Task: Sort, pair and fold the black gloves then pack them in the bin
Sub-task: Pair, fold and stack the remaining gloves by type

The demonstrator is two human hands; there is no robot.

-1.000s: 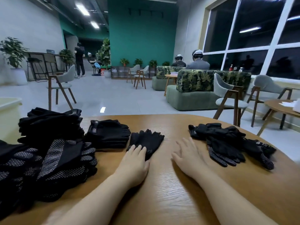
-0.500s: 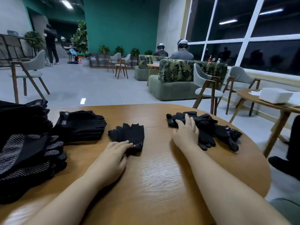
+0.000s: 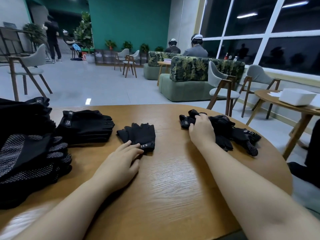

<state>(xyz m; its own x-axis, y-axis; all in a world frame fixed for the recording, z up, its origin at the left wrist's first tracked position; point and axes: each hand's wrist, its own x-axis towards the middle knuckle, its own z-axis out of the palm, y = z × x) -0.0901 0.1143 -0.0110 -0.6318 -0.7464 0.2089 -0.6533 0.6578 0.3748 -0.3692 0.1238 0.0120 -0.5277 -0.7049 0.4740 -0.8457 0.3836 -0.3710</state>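
Observation:
A single black fingerless glove (image 3: 138, 134) lies flat in the middle of the round wooden table (image 3: 173, 179). My left hand (image 3: 119, 163) rests on the table with its fingertips touching that glove's cuff. At the right lies a loose heap of black gloves (image 3: 232, 132), some with white grip dots. My right hand (image 3: 201, 130) curls its fingers round a glove at the heap's left end. A folded stack of fingerless gloves (image 3: 84, 125) sits to the left, and a bigger pile of dotted gloves (image 3: 29, 153) lies at the far left. No bin is in view.
The table's far edge (image 3: 138, 106) curves close behind the gloves. Chairs (image 3: 221, 89), a second round table with a white box (image 3: 297, 97) and sofas stand beyond. People sit and stand far off. A dark shape (image 3: 310, 161) is at the right edge.
My right hand reached further into the right heap and curled its fingers round a glove. My left hand slid onto the middle glove's cuff. The camera turned right.

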